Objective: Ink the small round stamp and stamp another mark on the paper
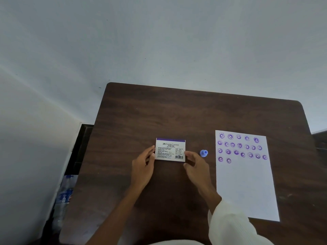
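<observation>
A closed stamp pad box (170, 149), white with a purple top band and printed label, lies on the dark wooden table (159, 110). My left hand (143, 165) touches its left edge with fingers spread. My right hand (195, 164) touches its right edge, fingers apart. The small round blue stamp (203, 153) stands on the table just right of the box, untouched. The white paper (245, 183) lies further right, with several purple round smiley marks in rows across its top part.
A plastic water bottle (64, 197) stands on the floor left of the table. White walls rise behind and to the left. The table's far edge runs close to the wall.
</observation>
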